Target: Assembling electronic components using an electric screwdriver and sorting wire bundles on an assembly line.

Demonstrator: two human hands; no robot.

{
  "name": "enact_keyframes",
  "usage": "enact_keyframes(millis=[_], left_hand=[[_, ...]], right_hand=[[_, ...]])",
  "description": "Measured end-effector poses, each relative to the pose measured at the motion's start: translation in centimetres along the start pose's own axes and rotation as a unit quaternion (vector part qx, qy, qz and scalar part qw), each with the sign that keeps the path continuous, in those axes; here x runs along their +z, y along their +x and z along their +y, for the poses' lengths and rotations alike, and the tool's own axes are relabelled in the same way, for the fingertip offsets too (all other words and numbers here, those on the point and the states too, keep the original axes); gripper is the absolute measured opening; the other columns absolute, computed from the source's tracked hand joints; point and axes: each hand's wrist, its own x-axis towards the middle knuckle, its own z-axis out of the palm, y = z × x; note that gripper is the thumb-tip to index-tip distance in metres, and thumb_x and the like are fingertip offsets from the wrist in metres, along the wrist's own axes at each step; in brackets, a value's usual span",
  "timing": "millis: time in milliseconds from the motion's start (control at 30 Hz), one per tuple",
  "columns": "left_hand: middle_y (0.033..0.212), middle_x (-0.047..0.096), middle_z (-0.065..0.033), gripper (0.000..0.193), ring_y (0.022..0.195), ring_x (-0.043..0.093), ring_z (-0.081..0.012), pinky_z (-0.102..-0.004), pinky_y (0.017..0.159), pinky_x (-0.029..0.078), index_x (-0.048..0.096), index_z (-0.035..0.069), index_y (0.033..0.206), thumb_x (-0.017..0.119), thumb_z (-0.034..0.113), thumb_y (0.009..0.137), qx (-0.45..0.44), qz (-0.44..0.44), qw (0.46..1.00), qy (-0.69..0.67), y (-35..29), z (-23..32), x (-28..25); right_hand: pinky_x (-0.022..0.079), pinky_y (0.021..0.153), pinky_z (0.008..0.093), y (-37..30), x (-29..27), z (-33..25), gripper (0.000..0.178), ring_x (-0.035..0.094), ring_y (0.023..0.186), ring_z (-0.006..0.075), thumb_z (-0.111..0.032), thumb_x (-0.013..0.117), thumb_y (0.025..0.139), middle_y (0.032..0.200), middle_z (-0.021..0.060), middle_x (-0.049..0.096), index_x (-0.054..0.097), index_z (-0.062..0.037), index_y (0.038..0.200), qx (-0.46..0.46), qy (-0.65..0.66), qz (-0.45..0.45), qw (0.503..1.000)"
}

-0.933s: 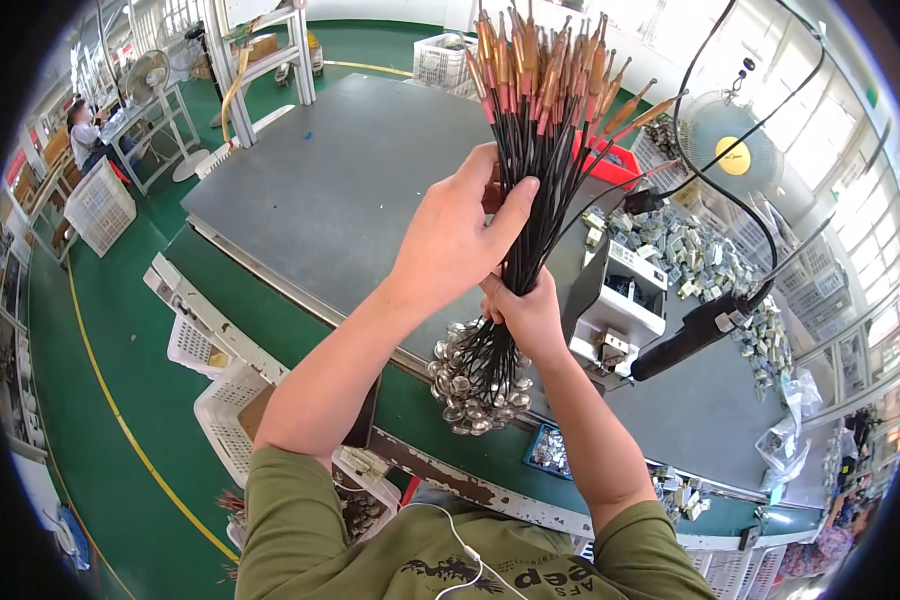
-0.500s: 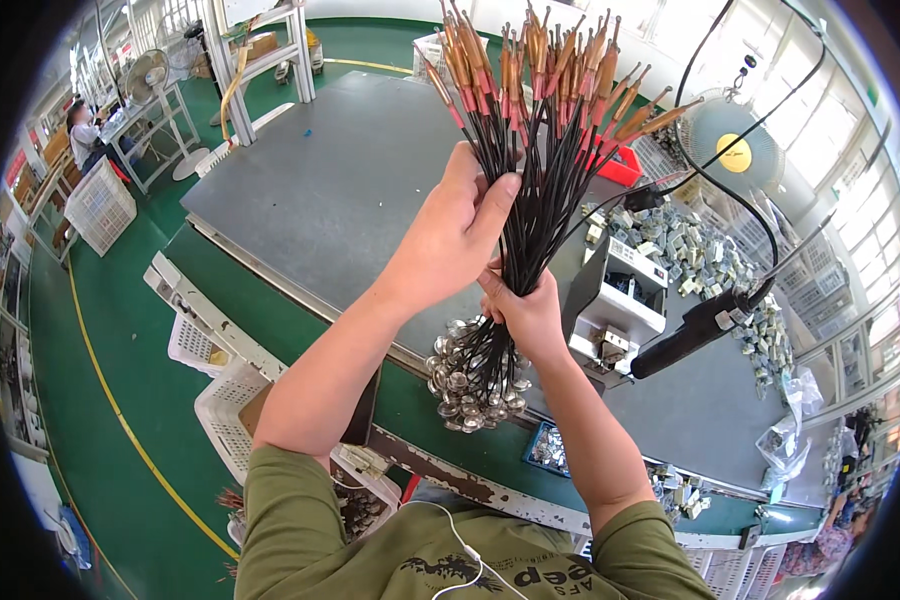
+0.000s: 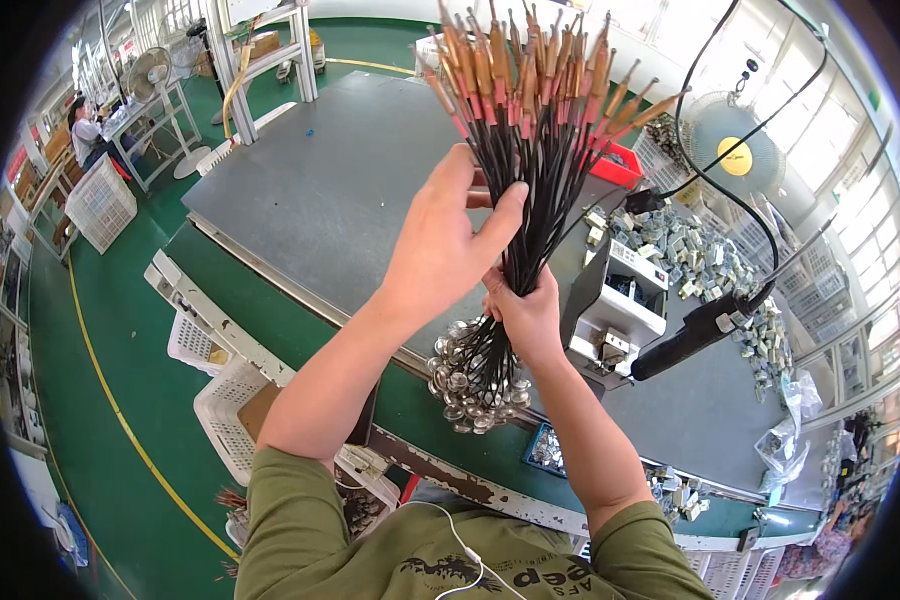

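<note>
Two bare hands meet around one bundle of black cables (image 3: 540,215), upright in the centre of the frame. At the upper left, a seated person (image 3: 88,135) sits near a white crate (image 3: 102,207); the head shows slightly differently from the earlier frames. Rightward, the grey table (image 3: 360,150) spreads bare across the upper centre.

The left hand (image 3: 445,220), left of centre, has its thumb against the front of the bundle and its fingers curving behind; the fingertips are hidden, so I cannot tell whether it grips. Below it, the olive shirt (image 3: 370,560) carries dark printed lettering and a dark motif at the lower centre. Silver round pieces (image 3: 475,385) hang at the bundle's lower end. Copper-coloured ends (image 3: 530,75) fan out at the top centre, spread farther left than in the first frame. The right hand (image 3: 528,310) is closed around the bundle's narrow middle, much as before.

Just right of centre, a blue tray (image 3: 531,452) sits low, a red tray (image 3: 618,165) high, and a boxy device (image 3: 625,290) between. A black cylindrical tool (image 3: 690,338) bears a pale sticker, its print too small to read. Beyond lie heaped metal parts (image 3: 695,250); at the upper right, a fan's yellow hub (image 3: 735,155) has an illegible dark marking.
</note>
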Motion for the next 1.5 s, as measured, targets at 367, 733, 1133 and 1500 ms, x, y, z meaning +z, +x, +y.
enact_keyframes(millis=[367, 733, 1133, 1500], left_hand=[[0.102, 0.061, -0.0041, 0.03, 0.09, 0.059, -0.0091, -0.0262, 0.082, 0.049, 0.052, 0.001, 0.118, 0.064, 0.008, 0.091, -0.028, 0.001, 0.984, -0.177, -0.2, -1.2, -1.6], [0.077, 0.066, -0.0044, 0.025, 0.068, 0.059, -0.0088, -0.0267, 0.065, 0.048, 0.068, 0.0, 0.098, 0.068, 0.022, 0.084, -0.093, -0.015, 0.996, 0.009, 1.6, 0.6, -1.4], [0.077, 0.065, -0.0066, 0.019, 0.065, 0.06, -0.0113, -0.0274, 0.062, 0.048, 0.059, -0.001, 0.096, 0.063, 0.015, 0.086, -0.074, 0.054, 0.995, 0.034, 1.4, -0.1, -0.8], [0.081, 0.068, -0.0033, 0.02, 0.069, 0.064, -0.0109, -0.0246, 0.057, 0.047, 0.062, 0.001, 0.099, 0.058, 0.013, 0.084, -0.149, -0.023, 0.983, -0.102, 1.4, 1.0, -3.5]], right_hand=[[0.041, 0.049, 0.0238, -0.3, 0.6, 0.4, 0.029, 0.05, 0.053, 0.0064, -0.02, 0.076, 0.084, 0.066, -0.0022, 0.055, 0.056, -0.0022, 0.092, -0.005, -0.04, 0.016, 0.999], [0.043, 0.048, 0.0262, -0.6, 0.6, 0.3, 0.025, 0.047, 0.048, 0.0087, -0.014, 0.073, 0.087, 0.062, 0.0005, 0.052, 0.052, -0.0018, 0.091, -0.007, -0.029, 0.021, 0.999], [0.044, 0.05, 0.0273, -1.0, 0.6, -0.1, 0.025, 0.047, 0.049, 0.0088, -0.013, 0.072, 0.087, 0.065, 0.0012, 0.053, 0.052, 0.0, 0.09, -0.011, -0.019, 0.016, 1.0], [0.043, 0.048, 0.0263, -2.7, 1.0, -1.7, 0.023, 0.049, 0.049, 0.0094, -0.012, 0.072, 0.087, 0.066, 0.0019, 0.054, 0.053, 0.0, 0.092, 0.016, -0.022, 0.0, 1.0]])
